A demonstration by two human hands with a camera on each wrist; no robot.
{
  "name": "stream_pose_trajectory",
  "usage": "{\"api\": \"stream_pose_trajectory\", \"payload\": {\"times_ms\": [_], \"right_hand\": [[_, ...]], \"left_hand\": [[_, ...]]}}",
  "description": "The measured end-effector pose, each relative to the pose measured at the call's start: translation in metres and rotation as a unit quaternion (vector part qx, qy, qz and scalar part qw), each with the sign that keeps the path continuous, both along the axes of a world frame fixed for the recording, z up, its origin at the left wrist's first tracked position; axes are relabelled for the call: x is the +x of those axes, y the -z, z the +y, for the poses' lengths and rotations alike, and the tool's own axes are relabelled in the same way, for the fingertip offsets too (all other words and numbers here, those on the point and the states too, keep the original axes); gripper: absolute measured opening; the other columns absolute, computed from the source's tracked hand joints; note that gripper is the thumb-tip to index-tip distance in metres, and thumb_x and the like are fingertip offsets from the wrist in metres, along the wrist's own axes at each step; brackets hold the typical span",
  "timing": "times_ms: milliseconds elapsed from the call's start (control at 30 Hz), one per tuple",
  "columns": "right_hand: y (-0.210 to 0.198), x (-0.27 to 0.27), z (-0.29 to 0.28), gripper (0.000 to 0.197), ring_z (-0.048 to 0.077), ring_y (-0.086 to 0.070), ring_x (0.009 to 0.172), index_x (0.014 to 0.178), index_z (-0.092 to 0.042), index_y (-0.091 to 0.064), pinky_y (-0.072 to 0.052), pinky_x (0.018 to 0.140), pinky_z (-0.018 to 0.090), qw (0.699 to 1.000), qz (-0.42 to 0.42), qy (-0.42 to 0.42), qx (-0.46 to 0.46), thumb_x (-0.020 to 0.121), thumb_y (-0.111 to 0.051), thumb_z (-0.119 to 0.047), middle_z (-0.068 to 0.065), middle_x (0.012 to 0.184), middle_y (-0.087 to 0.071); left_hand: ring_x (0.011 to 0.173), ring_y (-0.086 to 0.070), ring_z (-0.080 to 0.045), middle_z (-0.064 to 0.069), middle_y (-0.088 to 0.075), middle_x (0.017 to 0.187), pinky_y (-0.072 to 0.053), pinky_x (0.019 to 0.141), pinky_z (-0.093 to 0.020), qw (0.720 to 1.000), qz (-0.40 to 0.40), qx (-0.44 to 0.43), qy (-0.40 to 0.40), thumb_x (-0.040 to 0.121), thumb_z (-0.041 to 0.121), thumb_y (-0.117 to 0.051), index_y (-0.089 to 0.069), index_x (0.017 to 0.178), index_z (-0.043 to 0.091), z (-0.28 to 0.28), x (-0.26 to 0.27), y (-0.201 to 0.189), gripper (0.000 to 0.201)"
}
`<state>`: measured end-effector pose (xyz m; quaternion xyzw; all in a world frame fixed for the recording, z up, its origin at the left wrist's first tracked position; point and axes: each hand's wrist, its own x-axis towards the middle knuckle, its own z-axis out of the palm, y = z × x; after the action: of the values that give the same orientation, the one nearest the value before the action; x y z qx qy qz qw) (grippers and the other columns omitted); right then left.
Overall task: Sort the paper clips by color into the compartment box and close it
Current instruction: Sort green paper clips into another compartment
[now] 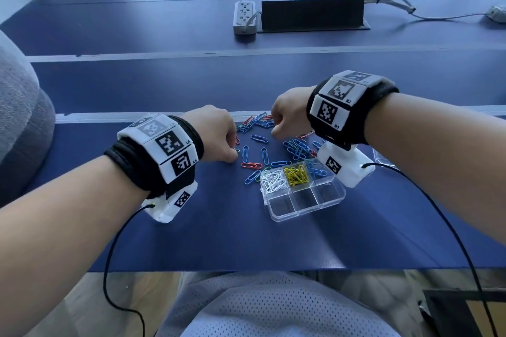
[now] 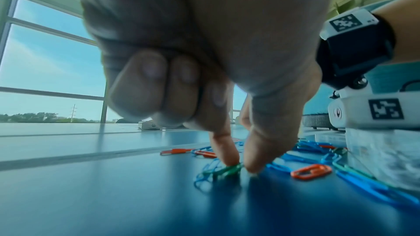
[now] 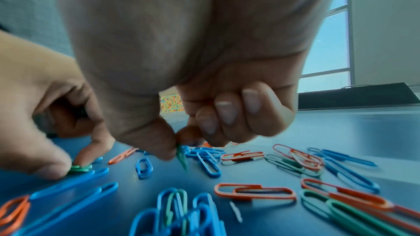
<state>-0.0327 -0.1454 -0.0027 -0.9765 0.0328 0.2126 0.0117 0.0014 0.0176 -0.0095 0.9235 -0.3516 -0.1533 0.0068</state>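
A clear compartment box (image 1: 283,212) stands open on the blue table, holding white clips (image 1: 273,182), yellow clips (image 1: 297,174) and a few blue clips (image 1: 317,171) in its far row; the near row is bare. Loose blue, red and green clips (image 1: 260,145) lie scattered beyond it. My left hand (image 1: 236,152) is down at the table, its thumb and index finger pinching a green clip (image 2: 227,170) that lies flat. My right hand (image 1: 273,131) pinches another green clip (image 3: 181,156) between thumb and index finger, tip hanging down just above the pile. The other fingers of both hands are curled.
A power strip (image 1: 244,17) and a black cable flap (image 1: 312,15) sit far back, with grey cables at the right. A clear plastic piece (image 1: 382,157) shows behind my right wrist camera. A grey cushion (image 1: 22,117) is at the left. The table's front edge is near my lap.
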Motion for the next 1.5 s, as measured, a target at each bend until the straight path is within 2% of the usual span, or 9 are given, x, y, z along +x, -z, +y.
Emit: {"api": "stream_pose_trajectory", "payload": {"times_ms": [200, 300, 500, 667, 767, 867, 1000, 1167, 1500], "right_hand": [[-0.013, -0.01, -0.015, 0.024, 0.02, -0.049, 0.055, 0.061, -0.017, -0.051, -0.04, 0.056, 0.023, 0.988, 0.007, 0.078, 0.135, 0.08, -0.05, -0.032, 0.0, 0.058, -0.054], [-0.016, -0.02, -0.021, 0.007, 0.019, -0.046, 0.051, 0.067, -0.015, -0.055, -0.041, 0.05, 0.023, 0.977, 0.033, 0.08, 0.195, 0.072, -0.056, -0.02, 0.004, 0.059, -0.055], [-0.022, -0.04, -0.029, 0.024, 0.013, -0.041, 0.045, 0.1, -0.013, -0.063, -0.038, 0.048, 0.022, 0.958, 0.091, 0.081, 0.26, 0.085, -0.048, -0.002, 0.002, 0.058, -0.051], [-0.022, -0.066, -0.042, 0.023, 0.021, -0.055, 0.06, 0.086, -0.012, -0.067, -0.05, 0.053, 0.021, 0.936, 0.112, 0.098, 0.32, 0.085, -0.052, 0.005, 0.014, 0.074, -0.063], [-0.021, -0.085, -0.046, 0.025, 0.025, -0.064, 0.067, 0.08, -0.015, -0.067, -0.057, 0.066, 0.027, 0.921, 0.096, 0.134, 0.354, 0.083, -0.056, 0.007, 0.012, 0.077, -0.067], [-0.024, -0.101, -0.042, 0.024, 0.027, -0.069, 0.069, 0.085, -0.016, -0.067, -0.059, 0.074, 0.034, 0.926, 0.066, 0.156, 0.336, 0.078, -0.06, 0.006, 0.009, 0.076, -0.071], [-0.029, -0.116, -0.03, 0.029, 0.023, -0.053, 0.058, 0.085, -0.024, -0.065, -0.051, 0.061, 0.031, 0.97, 0.006, 0.117, 0.211, 0.065, -0.063, -0.003, 0.003, 0.066, -0.065], [-0.032, -0.126, -0.023, 0.03, 0.022, -0.057, 0.067, 0.087, -0.027, -0.063, -0.053, 0.066, 0.033, 0.964, -0.009, 0.153, 0.218, 0.065, -0.068, -0.007, 0.004, 0.076, -0.069], [-0.027, -0.13, -0.038, 0.037, 0.027, -0.072, 0.081, 0.105, -0.023, -0.056, -0.057, 0.082, 0.045, 0.922, -0.03, 0.22, 0.317, 0.075, -0.061, -0.002, 0.01, 0.083, -0.075]], "left_hand": [[0.074, -0.049, -0.02, 0.009, -0.049, 0.065, -0.038, 0.064, -0.024, 1.0, -0.007, -0.014, -0.007, 0.078, 0.029, -0.056, -0.055, 0.07, 0.02, 0.001, 0.0, 0.002, 0.012], [0.064, -0.046, -0.018, 0.004, -0.052, 0.065, -0.037, 0.057, -0.024, 0.993, 0.074, -0.067, -0.057, 0.08, 0.026, -0.055, -0.053, 0.07, 0.016, -0.002, 0.0, -0.005, 0.014], [0.034, -0.038, -0.015, -0.008, -0.046, 0.059, -0.031, 0.036, -0.015, 0.883, 0.369, -0.248, -0.151, 0.086, -0.001, -0.035, -0.04, 0.067, 0.012, -0.012, -0.005, -0.013, 0.023], [0.038, -0.04, -0.015, -0.003, -0.04, 0.056, -0.034, 0.034, -0.014, 0.84, 0.462, -0.257, -0.124, 0.06, 0.002, -0.031, -0.042, 0.064, 0.013, -0.03, -0.023, -0.024, 0.016], [0.042, -0.044, -0.014, -0.004, -0.045, 0.06, -0.038, 0.038, -0.017, 0.854, 0.456, -0.238, -0.079, 0.057, 0.006, -0.037, -0.046, 0.064, 0.012, -0.044, -0.033, -0.027, 0.013], [0.053, -0.046, -0.017, -0.004, -0.049, 0.063, -0.042, 0.049, -0.024, 0.913, 0.374, -0.16, 0.012, 0.075, 0.004, -0.049, -0.052, 0.07, 0.015, -0.059, -0.044, -0.028, 0.013], [0.054, -0.048, -0.002, 0.009, -0.054, 0.063, -0.04, 0.055, -0.012, 0.965, 0.21, -0.083, 0.137, 0.079, 0.008, -0.051, -0.06, 0.074, 0.028, -0.07, -0.063, -0.031, 0.023], [0.062, -0.054, -0.006, 0.007, -0.064, 0.069, -0.045, 0.061, -0.02, 0.976, 0.14, -0.074, 0.146, 0.079, 0.012, -0.057, -0.073, 0.089, 0.028, -0.073, -0.072, -0.035, 0.025], [0.063, -0.055, 0.003, 0.016, -0.06, 0.066, -0.039, 0.055, -0.001, 0.968, 0.161, -0.109, 0.158, 0.078, 0.01, -0.063, -0.072, 0.092, 0.028, -0.079, -0.076, -0.027, 0.025]]}}
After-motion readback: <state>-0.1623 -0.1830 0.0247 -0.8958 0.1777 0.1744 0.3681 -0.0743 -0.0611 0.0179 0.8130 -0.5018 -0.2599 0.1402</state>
